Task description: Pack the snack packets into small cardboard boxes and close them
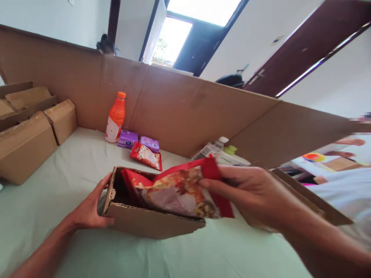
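From my remote seat I see my left hand (89, 210) at about 8 o'clock, curled around the left end of an open brown corrugated cardboard box (150, 224). The thumb lies along the upright flap and the fingers are tucked against the front wall. My right hand (252, 197) comes in from 4 o'clock and pinches the top edge of a glossy red snack packet (176, 191) between thumb and fingertips. The packet lies tilted, with its lower end down inside the box and its upper end sticking out over the right rim. The box sits just below the middle of the view on a pale green cloth-covered surface (72, 173). At 11 o'clock from the box an orange plastic drink bottle (116, 117) stands upright against a tall brown cardboard wall (179, 108). Just beside it lie two small purple packets (128, 139) and a small red foil packet (146, 155). At 1 o'clock, close to the wall, a white capped bottle (211, 148) lies on its side, partly hidden by the packet I hold. At 9 o'clock several closed brown cardboard cartons (26, 144) are stacked together, well apart from the box.
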`<state>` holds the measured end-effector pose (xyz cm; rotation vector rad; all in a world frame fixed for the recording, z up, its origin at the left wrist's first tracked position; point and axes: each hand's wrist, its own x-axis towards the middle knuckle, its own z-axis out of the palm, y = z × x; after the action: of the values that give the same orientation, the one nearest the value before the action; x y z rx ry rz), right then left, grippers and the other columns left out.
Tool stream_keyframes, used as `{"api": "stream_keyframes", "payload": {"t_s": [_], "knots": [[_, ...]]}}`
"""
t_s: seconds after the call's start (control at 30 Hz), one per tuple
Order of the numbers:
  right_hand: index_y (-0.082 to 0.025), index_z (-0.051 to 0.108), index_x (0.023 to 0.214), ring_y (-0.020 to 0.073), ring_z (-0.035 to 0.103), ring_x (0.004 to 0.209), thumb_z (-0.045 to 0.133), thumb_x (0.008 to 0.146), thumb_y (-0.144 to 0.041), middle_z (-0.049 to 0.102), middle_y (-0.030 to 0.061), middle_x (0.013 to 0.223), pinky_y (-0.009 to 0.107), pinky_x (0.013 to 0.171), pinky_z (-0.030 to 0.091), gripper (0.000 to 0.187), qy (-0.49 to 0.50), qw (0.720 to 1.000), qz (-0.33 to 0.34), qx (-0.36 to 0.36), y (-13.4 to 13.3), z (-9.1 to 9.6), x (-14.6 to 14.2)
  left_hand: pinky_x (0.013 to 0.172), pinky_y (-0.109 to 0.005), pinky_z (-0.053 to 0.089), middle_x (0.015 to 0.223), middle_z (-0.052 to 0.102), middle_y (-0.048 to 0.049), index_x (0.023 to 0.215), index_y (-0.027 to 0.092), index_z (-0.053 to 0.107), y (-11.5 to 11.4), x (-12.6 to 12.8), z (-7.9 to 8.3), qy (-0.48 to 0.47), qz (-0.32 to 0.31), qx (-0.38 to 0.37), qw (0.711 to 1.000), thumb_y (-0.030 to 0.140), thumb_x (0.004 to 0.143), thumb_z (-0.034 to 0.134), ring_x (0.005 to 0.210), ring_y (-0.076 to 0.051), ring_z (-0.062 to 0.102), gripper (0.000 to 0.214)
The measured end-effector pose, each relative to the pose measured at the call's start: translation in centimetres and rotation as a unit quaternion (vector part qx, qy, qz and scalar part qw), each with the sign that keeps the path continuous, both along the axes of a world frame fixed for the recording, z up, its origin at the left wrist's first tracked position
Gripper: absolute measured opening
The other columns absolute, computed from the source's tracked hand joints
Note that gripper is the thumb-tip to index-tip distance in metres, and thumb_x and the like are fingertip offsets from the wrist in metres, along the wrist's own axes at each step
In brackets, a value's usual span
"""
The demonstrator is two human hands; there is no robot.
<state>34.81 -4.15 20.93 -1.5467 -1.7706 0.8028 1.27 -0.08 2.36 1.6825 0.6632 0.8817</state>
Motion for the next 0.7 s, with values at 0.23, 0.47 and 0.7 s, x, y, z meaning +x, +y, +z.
{"api": "stream_keyframes", "payload": {"t_s": [0.23,0.47,0.7], "knots": [[-0.018,0.074,0.084,0.0217,0.068,0.075,0.06,0.083,-0.041,0.075,0.0017,0.079,0.029,0.066,0.054,0.027,-0.082,0.981,0.109,-0.14,2.2,-3.8,-4.0,0.124,-0.058,0.021,0.168,0.019,-0.0112,0.162,0.029,0.007,0.1,0.1,0.0,-0.005,-0.01,0.011,1.0,0.035,0.068,0.084,0.152,-0.041,0.023,0.121],[-0.017,0.07,0.08,0.019,0.062,0.069,0.052,0.082,-0.033,0.074,0.0026,0.079,0.028,0.064,0.05,0.024,-0.166,0.974,0.112,-0.11,1.5,-4.0,-3.9,0.124,-0.059,0.021,0.169,0.018,-0.0109,0.162,0.03,0.009,0.1,0.2,0.3,-0.004,-0.016,0.026,1.0,0.03,0.069,0.083,0.151,-0.04,0.025,0.119],[-0.02,0.069,0.089,0.0244,0.07,0.083,0.054,0.082,-0.044,0.074,0.0034,0.083,0.035,0.076,0.056,0.029,0.005,0.983,0.102,-0.151,0.6,-5.0,-3.9,0.124,-0.058,0.023,0.168,0.02,-0.012,0.162,0.03,0.008,0.1,0.0,0.1,-0.013,-0.031,0.009,0.999,0.036,0.069,0.083,0.151,-0.041,0.025,0.12]]}}
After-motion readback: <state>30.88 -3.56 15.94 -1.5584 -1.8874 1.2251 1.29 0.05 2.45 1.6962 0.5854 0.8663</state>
